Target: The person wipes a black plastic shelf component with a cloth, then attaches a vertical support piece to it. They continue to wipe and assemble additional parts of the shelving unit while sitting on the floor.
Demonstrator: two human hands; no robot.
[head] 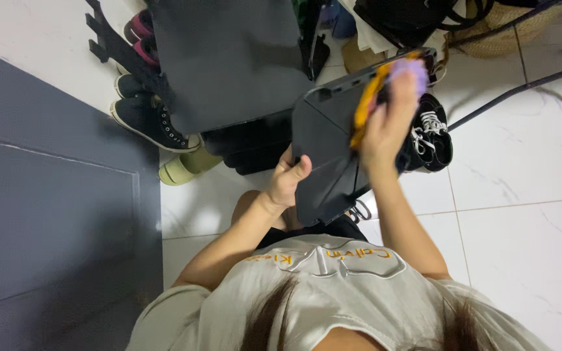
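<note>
Purple and orange cloth (385,81) sits bunched under the right hand (388,123), which is closed on it and pressing it to the far edge of a flat black panel (326,149); the left hand (287,179) is closed on the near left edge of the same panel, thumb on top, holding it up in front of the person and above the floor; to wipe well, I think the left hand should grip tight so the panel does not wobble, and the cloth should go in slow, long strokes from far to near; just right of the panel stand black shoes with white laces (432,133); far and left, a big dark board (229,58) leans over black sneakers (147,117) and a pale green slipper (187,169); a woven bag (495,32) lies far right on the white tile floor (521,247); the shoes are close, so the panel could bump them if it swings.
</note>
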